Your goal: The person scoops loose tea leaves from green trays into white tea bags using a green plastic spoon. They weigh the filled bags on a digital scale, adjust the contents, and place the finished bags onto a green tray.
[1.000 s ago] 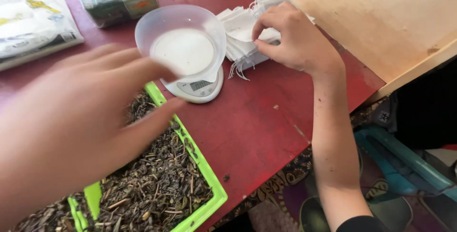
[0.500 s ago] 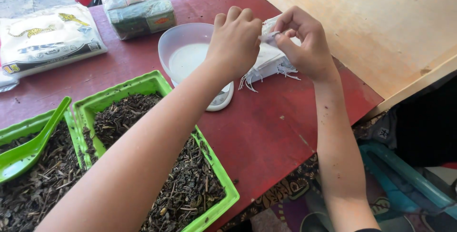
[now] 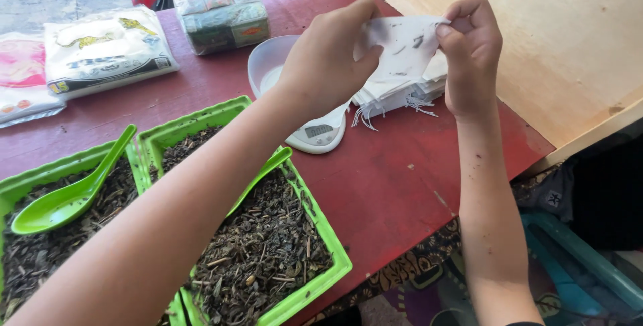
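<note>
Both hands hold one white drawstring filter bag [image 3: 402, 51] up above a stack of the same bags [image 3: 402, 92] at the table's back right. My left hand [image 3: 328, 65] pinches its left edge and my right hand [image 3: 472, 48] pinches its right edge. Dark flecks show on the bag. Just behind my left hand a clear plastic bowl [image 3: 264, 71] stands on a small white digital scale [image 3: 318, 135]. Below my left forearm lies a green tray [image 3: 315, 232] of dried dark leaves with a green spoon [image 3: 268, 165] in it.
A second green tray [image 3: 33, 179] of dried leaves with a green scoop [image 3: 67, 195] sits at the left. Packets [image 3: 100, 51] and a wrapped block [image 3: 221, 8] lie at the back of the red table [image 3: 415, 172]. A wooden board [image 3: 556, 38] leans at the right.
My left hand swung from over the tray to the bag stack and joined my right hand. Together they lifted one bag off the stack and spread it.
</note>
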